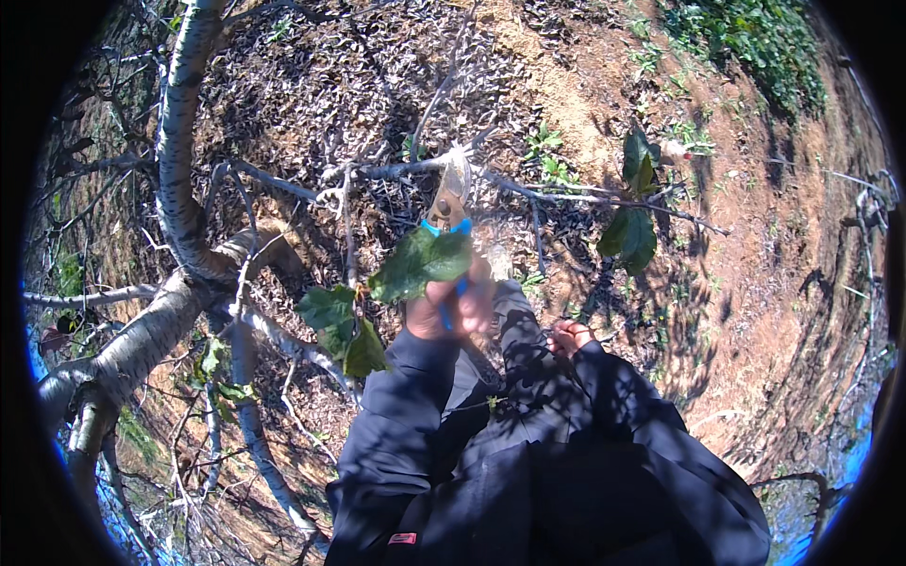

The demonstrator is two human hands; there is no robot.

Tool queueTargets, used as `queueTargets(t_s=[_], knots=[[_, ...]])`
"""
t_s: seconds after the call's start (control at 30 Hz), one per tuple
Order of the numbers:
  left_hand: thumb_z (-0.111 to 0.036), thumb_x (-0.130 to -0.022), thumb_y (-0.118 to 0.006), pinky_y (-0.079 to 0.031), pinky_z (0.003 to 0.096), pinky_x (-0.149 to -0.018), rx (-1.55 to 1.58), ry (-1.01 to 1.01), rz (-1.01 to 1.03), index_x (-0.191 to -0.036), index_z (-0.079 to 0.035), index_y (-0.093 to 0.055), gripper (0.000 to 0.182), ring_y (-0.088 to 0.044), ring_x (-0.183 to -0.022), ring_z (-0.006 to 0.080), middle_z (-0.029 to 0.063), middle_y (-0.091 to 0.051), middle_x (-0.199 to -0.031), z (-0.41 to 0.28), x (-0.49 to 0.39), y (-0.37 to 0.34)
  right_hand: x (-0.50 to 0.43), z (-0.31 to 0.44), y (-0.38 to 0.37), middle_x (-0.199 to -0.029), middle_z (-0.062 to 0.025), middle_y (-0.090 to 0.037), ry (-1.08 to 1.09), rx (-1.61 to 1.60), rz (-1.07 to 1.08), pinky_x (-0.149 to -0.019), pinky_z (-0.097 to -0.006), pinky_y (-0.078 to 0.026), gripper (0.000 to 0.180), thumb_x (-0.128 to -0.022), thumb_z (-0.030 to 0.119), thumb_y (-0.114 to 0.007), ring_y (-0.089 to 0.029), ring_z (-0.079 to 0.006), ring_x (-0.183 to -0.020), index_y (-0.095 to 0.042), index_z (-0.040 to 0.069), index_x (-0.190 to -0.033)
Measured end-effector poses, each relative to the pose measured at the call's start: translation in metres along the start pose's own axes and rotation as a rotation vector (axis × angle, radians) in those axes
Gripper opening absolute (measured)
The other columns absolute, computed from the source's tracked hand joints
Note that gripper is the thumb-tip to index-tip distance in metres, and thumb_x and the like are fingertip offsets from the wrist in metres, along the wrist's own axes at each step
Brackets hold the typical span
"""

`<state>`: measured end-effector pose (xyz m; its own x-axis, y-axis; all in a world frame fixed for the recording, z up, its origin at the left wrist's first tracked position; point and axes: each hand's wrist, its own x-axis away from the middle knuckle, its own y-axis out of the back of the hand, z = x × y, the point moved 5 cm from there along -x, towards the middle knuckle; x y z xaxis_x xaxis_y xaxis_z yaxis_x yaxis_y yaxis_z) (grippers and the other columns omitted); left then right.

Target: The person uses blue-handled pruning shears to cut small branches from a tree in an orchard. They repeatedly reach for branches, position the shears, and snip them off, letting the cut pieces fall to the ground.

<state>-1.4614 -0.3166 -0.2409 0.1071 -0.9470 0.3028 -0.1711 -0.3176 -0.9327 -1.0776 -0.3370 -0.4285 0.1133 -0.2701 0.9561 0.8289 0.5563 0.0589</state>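
Observation:
My left hand, blurred, is closed around the blue handles of pruning shears. The metal blades point away from me and meet a thin bare branch at a pale, blurred spot; I cannot tell whether they are around it or only against it. A green leaf hangs in front of the handles and hides part of my grip. My right hand is low beside my dark trousers, its fingers curled. Shade hides whether anything is in it.
A thick, pale-barked tree trunk forks on the left, with a limb rising from it. Leafy twigs reach out to the right. Dry leaves cover the sloping reddish soil. A green bush grows at the upper right.

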Motion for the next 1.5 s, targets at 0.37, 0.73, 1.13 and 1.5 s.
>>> queueTargets(t_s=[0.37, 0.73, 1.13, 1.5], knots=[[-0.045, -0.097, -0.060, -0.055, 0.0408, -0.075, -0.442, 0.057, -0.009, -0.103, 0.003, -0.064, 0.048, -0.068, -0.085, 0.0287, 0.0161, -0.067, -0.090, 0.003, 0.037, -0.005, -0.001, -0.008, -0.001, -0.094, -0.0103, -0.072, 0.011, -0.021, 0.006, -0.066, -0.0302, -0.056, 0.023, -0.100, 0.017, -0.064, -0.070, -0.0172, -0.077, -0.062, 0.003, -0.118], [-0.030, -0.090, -0.063, -0.054, 0.0487, -0.091, -0.389, 0.208, -0.117, -0.123, 0.008, -0.059, 0.050, -0.070, -0.094, 0.0348, 0.0191, -0.070, -0.095, 0.024, 0.060, -0.020, 0.041, 0.124, 0.012, -0.095, -0.0088, -0.072, 0.504, -0.127, -0.080, -0.071, -0.0299, -0.056, 0.029, -0.095, 0.011, -0.068, -0.070, -0.0157, -0.081, -0.063, -0.002, -0.121], [-0.027, -0.089, -0.067, -0.056, 0.0453, -0.090, -0.525, 0.247, -0.059, -0.123, 0.007, -0.059, 0.048, -0.071, -0.094, 0.0327, 0.0176, -0.071, -0.097, 0.029, 0.056, -0.023, 0.213, 0.366, -0.022, -0.115, -0.0106, -0.068, 1.108, -0.153, 0.063, -0.089, -0.0318, -0.057, 0.043, -0.099, 0.010, -0.066, -0.068, -0.0194, -0.103, -0.053, -0.002, -0.138], [-0.024, -0.089, -0.065, -0.055, 0.0430, -0.088, -0.585, 0.294, -0.060, -0.123, 0.007, -0.060, 0.046, -0.071, -0.094, 0.0292, 0.0156, -0.072, -0.098, 0.030, 0.059, -0.019, 0.205, 0.353, -0.016, -0.113, -0.0165, -0.070, 1.071, -0.240, 0.057, -0.089, -0.0351, -0.061, 0.036, -0.097, -0.004, -0.061, -0.072, -0.0238, -0.097, -0.054, -0.003, -0.133]])
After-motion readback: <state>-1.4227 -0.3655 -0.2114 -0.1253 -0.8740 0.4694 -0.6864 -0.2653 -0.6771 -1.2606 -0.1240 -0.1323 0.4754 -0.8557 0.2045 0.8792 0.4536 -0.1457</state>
